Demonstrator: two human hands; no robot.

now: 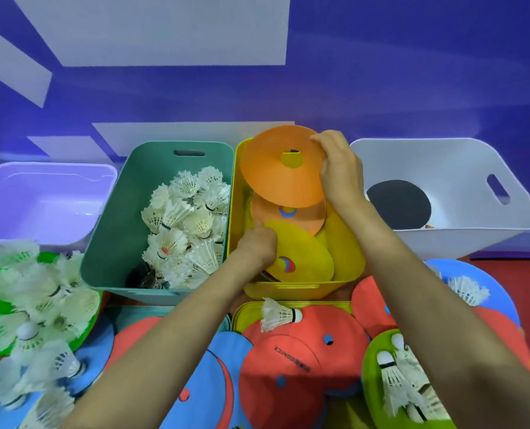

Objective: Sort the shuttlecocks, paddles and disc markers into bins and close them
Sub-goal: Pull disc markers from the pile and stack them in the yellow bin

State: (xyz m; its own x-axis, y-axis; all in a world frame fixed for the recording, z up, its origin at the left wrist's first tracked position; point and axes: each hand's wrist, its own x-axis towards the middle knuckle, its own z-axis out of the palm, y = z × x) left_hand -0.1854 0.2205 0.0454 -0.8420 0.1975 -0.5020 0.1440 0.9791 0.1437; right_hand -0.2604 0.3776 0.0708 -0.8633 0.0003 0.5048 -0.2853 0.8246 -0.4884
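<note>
My right hand [339, 168] grips the rim of an orange disc marker [280, 178] and holds it tilted above the yellow bin [347, 252]. Inside that bin lie a second orange disc [304, 216] and a yellow disc [304, 252]. My left hand [257, 243] reaches into the bin and holds the yellow disc at its left edge, fingers curled. The teal bin [115, 218] holds several white shuttlecocks [183, 224]. In the white bin [461, 181] lies a black paddle [398, 204].
An empty lilac bin [47, 196] stands at far left. In front lie red [304, 351], blue [214, 376] and green [378, 366] disc markers with loose shuttlecocks [280, 314] on them, and a heap of shuttlecocks [31, 308] at left. A yellow lid [248, 311] lies under the discs.
</note>
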